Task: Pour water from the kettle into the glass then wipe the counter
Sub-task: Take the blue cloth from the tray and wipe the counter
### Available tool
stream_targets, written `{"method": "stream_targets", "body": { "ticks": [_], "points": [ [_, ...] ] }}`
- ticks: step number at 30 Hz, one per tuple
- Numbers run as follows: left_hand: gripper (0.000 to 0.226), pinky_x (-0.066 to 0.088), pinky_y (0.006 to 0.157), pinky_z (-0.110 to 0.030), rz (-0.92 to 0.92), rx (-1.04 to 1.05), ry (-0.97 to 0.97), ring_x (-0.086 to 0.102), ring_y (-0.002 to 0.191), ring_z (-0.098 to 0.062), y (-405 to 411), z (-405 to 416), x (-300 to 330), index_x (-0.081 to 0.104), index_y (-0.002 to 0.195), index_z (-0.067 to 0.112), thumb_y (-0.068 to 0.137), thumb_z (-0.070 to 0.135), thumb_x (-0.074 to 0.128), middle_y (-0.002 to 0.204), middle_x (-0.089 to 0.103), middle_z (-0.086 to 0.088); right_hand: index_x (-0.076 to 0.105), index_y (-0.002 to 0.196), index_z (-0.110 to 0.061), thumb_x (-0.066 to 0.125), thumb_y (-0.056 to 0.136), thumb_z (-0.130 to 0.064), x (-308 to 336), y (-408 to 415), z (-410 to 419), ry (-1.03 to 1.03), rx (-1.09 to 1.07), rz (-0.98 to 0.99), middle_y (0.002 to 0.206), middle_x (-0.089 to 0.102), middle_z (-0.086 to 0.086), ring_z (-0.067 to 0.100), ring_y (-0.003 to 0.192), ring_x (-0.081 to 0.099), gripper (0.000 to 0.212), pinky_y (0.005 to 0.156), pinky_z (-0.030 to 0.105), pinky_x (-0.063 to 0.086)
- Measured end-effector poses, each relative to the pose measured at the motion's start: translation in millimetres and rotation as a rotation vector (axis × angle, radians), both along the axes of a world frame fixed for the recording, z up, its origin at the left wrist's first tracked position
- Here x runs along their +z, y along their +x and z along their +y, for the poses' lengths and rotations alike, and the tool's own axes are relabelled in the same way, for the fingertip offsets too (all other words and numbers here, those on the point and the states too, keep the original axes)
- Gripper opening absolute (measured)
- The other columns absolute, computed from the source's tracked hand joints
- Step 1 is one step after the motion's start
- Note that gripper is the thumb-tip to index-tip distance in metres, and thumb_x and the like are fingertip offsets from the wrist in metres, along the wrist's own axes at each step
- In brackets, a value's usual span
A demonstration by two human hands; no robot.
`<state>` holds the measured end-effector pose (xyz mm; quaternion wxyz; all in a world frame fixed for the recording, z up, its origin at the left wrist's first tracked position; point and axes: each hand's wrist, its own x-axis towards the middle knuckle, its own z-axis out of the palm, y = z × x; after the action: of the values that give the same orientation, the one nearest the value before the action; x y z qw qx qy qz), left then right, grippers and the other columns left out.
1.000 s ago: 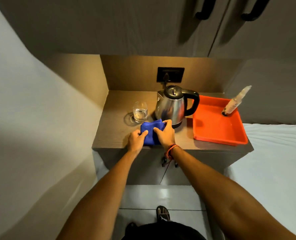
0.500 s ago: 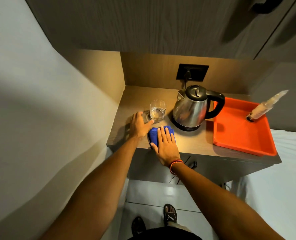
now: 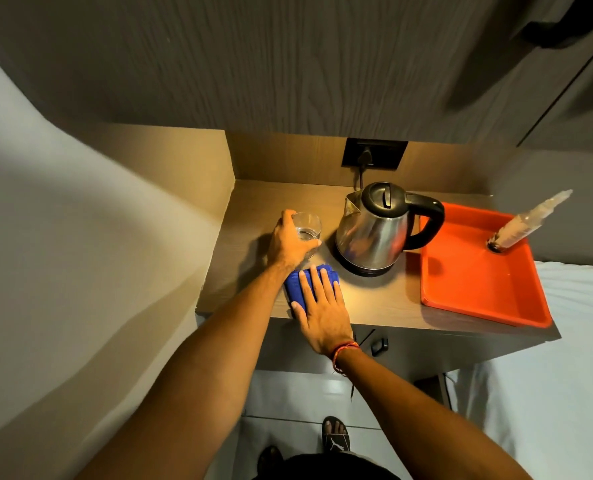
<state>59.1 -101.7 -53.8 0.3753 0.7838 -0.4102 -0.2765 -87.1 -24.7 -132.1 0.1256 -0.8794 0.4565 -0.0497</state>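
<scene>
A steel kettle (image 3: 374, 233) with a black lid and handle stands on its base in the middle of the wooden counter (image 3: 374, 299). To its left is a clear glass (image 3: 309, 227) with a little water in it. My left hand (image 3: 288, 242) is wrapped around the glass from the left. A folded blue cloth (image 3: 296, 289) lies on the counter just in front of the glass. My right hand (image 3: 321, 306) lies flat on the cloth, fingers spread, pressing it down.
An orange tray (image 3: 468, 282) sits at the counter's right end with a clear bottle (image 3: 527, 223) leaning in it. The kettle's cord runs to a black wall socket (image 3: 374, 154). Cupboards hang overhead. A white bed (image 3: 565, 375) lies to the right, a wall to the left.
My left hand let go of the cloth, moved up to the glass and closed around it. My right hand flattened on the cloth. The view shifted left.
</scene>
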Motion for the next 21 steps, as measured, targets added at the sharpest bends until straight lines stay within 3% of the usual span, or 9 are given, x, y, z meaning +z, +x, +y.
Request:
{"method": "stream_targets", "body": {
  "ticks": [6, 11, 15, 17, 19, 21],
  "points": [
    [0.085, 0.047, 0.08, -0.023, -0.082, 0.134, -0.103, 0.061, 0.118, -0.026, 27, 30, -8, 0.045, 0.14, 0.014, 0.07, 0.029, 0.091, 0.134, 0.06, -0.01, 0.01, 0.161, -0.018, 0.019, 0.102, -0.055, 7, 14, -31, 0.038, -0.018, 0.005, 0.169, 0.006, 0.008, 0.028, 0.157, 0.002, 0.07, 0.128, 0.048, 0.007],
    [0.086, 0.06, 0.087, -0.03, -0.173, 0.241, -0.172, 0.064, 0.118, -0.026, 63, 71, -1, 0.045, 0.139, 0.014, 0.069, 0.031, 0.092, 0.132, 0.063, -0.01, 0.002, 0.161, -0.018, 0.017, 0.103, -0.051, 20, 38, -67, 0.081, -0.025, 0.009, 0.169, -0.002, 0.009, 0.027, 0.157, -0.003, 0.068, 0.128, 0.05, 0.004],
    [0.084, 0.046, 0.078, -0.005, -0.26, 0.293, -0.228, 0.063, 0.115, -0.019, 74, 105, 9, 0.047, 0.136, 0.014, 0.068, 0.034, 0.092, 0.13, 0.063, -0.008, 0.0, 0.161, -0.019, 0.02, 0.104, -0.049, 34, 59, -101, 0.15, -0.027, 0.015, 0.17, -0.005, 0.007, 0.027, 0.157, -0.008, 0.067, 0.127, 0.052, 0.001],
    [0.085, 0.038, 0.066, 0.008, -0.302, 0.335, -0.232, 0.057, 0.109, -0.011, 76, 122, 16, 0.05, 0.136, 0.014, 0.066, 0.038, 0.092, 0.129, 0.062, -0.007, 0.0, 0.161, -0.022, 0.02, 0.105, -0.049, 38, 74, -108, 0.19, -0.023, 0.024, 0.17, -0.006, 0.005, 0.026, 0.157, -0.008, 0.066, 0.125, 0.058, 0.001],
    [0.085, 0.037, 0.063, 0.011, -0.329, 0.352, -0.237, 0.053, 0.109, -0.007, 77, 134, 18, 0.051, 0.136, 0.013, 0.066, 0.04, 0.093, 0.129, 0.062, -0.006, 0.0, 0.161, -0.024, 0.018, 0.105, -0.051, 40, 88, -109, 0.209, -0.047, 0.034, 0.17, -0.005, 0.002, 0.024, 0.157, -0.007, 0.065, 0.121, 0.066, 0.003],
    [0.085, 0.041, 0.075, 0.004, -0.351, 0.354, -0.244, 0.058, 0.112, -0.012, 79, 142, 23, 0.052, 0.136, 0.013, 0.066, 0.042, 0.092, 0.129, 0.063, -0.006, 0.0, 0.161, -0.025, 0.016, 0.104, -0.053, 42, 98, -105, 0.194, -0.033, 0.054, 0.17, -0.003, 0.0, 0.024, 0.157, -0.005, 0.065, 0.121, 0.067, 0.004]
  ]
}}
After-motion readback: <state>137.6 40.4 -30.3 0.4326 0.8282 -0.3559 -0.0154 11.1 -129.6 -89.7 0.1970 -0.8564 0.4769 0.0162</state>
